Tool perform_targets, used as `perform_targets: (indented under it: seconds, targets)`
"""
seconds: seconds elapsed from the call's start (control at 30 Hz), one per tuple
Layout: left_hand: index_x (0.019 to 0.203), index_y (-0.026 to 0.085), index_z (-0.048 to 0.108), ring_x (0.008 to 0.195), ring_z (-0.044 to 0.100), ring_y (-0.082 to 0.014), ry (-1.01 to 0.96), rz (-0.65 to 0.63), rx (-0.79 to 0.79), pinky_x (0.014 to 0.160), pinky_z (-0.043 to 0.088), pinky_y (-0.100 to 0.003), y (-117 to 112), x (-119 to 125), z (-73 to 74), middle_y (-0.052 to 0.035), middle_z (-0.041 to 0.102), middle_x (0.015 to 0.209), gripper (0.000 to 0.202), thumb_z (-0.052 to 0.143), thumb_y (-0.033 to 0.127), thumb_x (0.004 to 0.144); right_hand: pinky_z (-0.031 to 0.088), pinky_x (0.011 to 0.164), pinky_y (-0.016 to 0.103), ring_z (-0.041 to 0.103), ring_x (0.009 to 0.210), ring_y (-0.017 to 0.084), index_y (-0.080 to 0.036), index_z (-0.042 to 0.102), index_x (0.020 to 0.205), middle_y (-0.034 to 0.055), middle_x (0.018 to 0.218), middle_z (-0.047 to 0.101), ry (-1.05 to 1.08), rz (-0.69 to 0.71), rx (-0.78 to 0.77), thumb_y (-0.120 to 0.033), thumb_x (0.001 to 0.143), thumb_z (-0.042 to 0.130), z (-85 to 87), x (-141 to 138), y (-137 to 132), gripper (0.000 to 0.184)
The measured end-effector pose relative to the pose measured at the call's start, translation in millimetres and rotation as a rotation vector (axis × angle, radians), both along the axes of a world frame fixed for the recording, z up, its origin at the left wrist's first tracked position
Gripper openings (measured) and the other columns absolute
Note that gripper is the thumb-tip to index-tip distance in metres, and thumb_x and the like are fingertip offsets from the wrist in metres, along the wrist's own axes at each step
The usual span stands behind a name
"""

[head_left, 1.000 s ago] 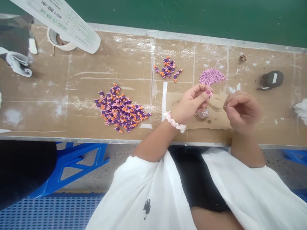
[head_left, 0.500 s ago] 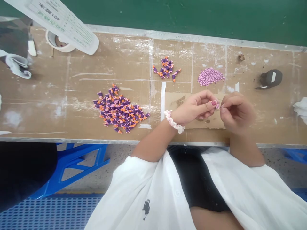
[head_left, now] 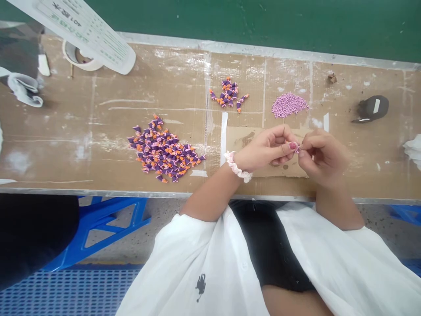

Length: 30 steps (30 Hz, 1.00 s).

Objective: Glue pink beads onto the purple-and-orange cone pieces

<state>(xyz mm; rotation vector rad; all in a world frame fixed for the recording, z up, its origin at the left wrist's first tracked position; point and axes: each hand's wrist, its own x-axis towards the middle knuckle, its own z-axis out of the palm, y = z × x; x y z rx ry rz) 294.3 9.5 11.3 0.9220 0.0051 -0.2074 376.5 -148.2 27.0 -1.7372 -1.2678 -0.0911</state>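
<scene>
Bare desk lies open left of the large purple-and-orange pile. Farther back, the small purple pile and pink bead heap sit well apart, a clear lane between; a dark object stands far right.

1 cam, head-worn, aimed fwd & steeply down, close above the left hand & right hand, both right of ctr; bench spans beyond them, lap nearer.
</scene>
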Motion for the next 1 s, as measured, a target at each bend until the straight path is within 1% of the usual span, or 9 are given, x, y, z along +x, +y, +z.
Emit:
perform_targets:
  seconds: [0.13, 0.3, 0.4, 0.47, 0.53, 0.6, 0.67, 0.8, 1.0]
  targets:
    - [0.081, 0.016, 0.049, 0.053, 0.049, -0.0027, -0.001, 0.003, 0.024, 0.049, 0.035, -0.017, 1, 0, -0.2, 0.0056, 0.055, 0.064, 0.044, 0.077, 0.050, 0.075, 0.035, 0.044, 0.028, 0.045, 0.051, 0.012, -0.025, 0.055, 0.076, -0.0035, 0.059, 0.049, -0.004, -0.013, -0.032, -0.016, 0.080, 0.064, -1.0, 1, -1, 0.014]
    - [0.081, 0.016, 0.049, 0.053, 0.049, -0.0028, 0.003, 0.011, 0.045, 0.046, 0.033, -0.017, 3, 1, -0.7, 0.0060, 0.053, 0.062, 0.047, 0.077, 0.052, 0.074, 0.036, 0.045, 0.028, 0.043, 0.049, 0.011, -0.024, 0.055, 0.076, -0.0043, 0.059, 0.051, -0.082, 0.015, -0.020, -0.008, 0.078, 0.062, -0.1, 2, 3, 0.018]
    - [0.082, 0.016, 0.048, 0.053, 0.047, -0.0023, -0.024, 0.015, 0.021, 0.046, 0.031, -0.017, 2, 1, -1.8, 0.0060, 0.053, 0.064, 0.044, 0.077, 0.050, 0.076, 0.038, 0.045, 0.027, 0.044, 0.049, 0.011, -0.025, 0.055, 0.082, -0.0046, 0.061, 0.051, -0.075, 0.031, 0.031, -0.006, 0.080, 0.060, -1.3, 1, 6, 0.020]
    - [0.084, 0.017, 0.049, 0.053, 0.046, -0.0021, -0.069, 0.020, -0.010, 0.046, 0.031, -0.017, 0, 2, -3.4, 0.0062, 0.053, 0.065, 0.041, 0.075, 0.048, 0.079, 0.040, 0.045, 0.027, 0.047, 0.051, 0.012, -0.026, 0.056, 0.088, -0.0041, 0.064, 0.054, -0.098, 0.029, 0.101, -0.008, 0.081, 0.061, -3.6, 1, 5, 0.021]
    - [0.087, 0.018, 0.050, 0.053, 0.046, -0.0022, -0.123, 0.028, -0.034, 0.046, 0.032, -0.018, -1, 3, -5.3, 0.0058, 0.053, 0.068, 0.039, 0.074, 0.048, 0.081, 0.042, 0.046, 0.029, 0.048, 0.052, 0.013, -0.028, 0.058, 0.097, -0.0032, 0.067, 0.056, -0.167, -0.008, 0.152, -0.010, 0.082, 0.064, -7.1, 2, 3, 0.024]
    - [0.090, 0.018, 0.051, 0.054, 0.048, -0.0028, -0.164, 0.040, -0.032, 0.046, 0.033, -0.018, -1, 4, -7.1, 0.0048, 0.055, 0.071, 0.038, 0.072, 0.049, 0.081, 0.043, 0.048, 0.030, 0.049, 0.054, 0.014, -0.030, 0.059, 0.106, -0.0018, 0.070, 0.057, -0.228, -0.071, 0.163, -0.012, 0.083, 0.065, -11.5, 4, -1, 0.030]
    - [0.091, 0.019, 0.052, 0.057, 0.052, -0.0036, -0.191, 0.056, -0.013, 0.047, 0.034, -0.018, 0, 4, -8.1, 0.0036, 0.057, 0.075, 0.038, 0.071, 0.050, 0.082, 0.042, 0.049, 0.032, 0.051, 0.056, 0.015, -0.032, 0.059, 0.112, -0.0008, 0.071, 0.057, -0.249, -0.135, 0.162, -0.016, 0.084, 0.065, -16.2, 7, -5, 0.033]
    - [0.091, 0.018, 0.053, 0.063, 0.058, -0.0055, -0.234, 0.089, 0.001, 0.050, 0.039, -0.018, 3, 4, -6.6, 0.0019, 0.059, 0.079, 0.036, 0.071, 0.049, 0.083, 0.044, 0.052, 0.034, 0.053, 0.059, 0.017, -0.033, 0.059, 0.111, 0.0002, 0.074, 0.059, -0.284, -0.220, 0.145, -0.021, 0.089, 0.062, -21.6, 10, -8, 0.025]
    - [0.088, 0.017, 0.058, 0.063, 0.060, -0.0056, -0.180, 0.140, -0.023, 0.052, 0.043, -0.018, 4, 3, -0.5, 0.0015, 0.061, 0.078, 0.031, 0.076, 0.041, 0.080, 0.045, 0.053, 0.033, 0.056, 0.061, 0.016, -0.032, 0.057, 0.109, -0.0001, 0.075, 0.060, -0.330, -0.217, 0.129, -0.019, 0.090, 0.060, -17.1, 8, -4, 0.023]
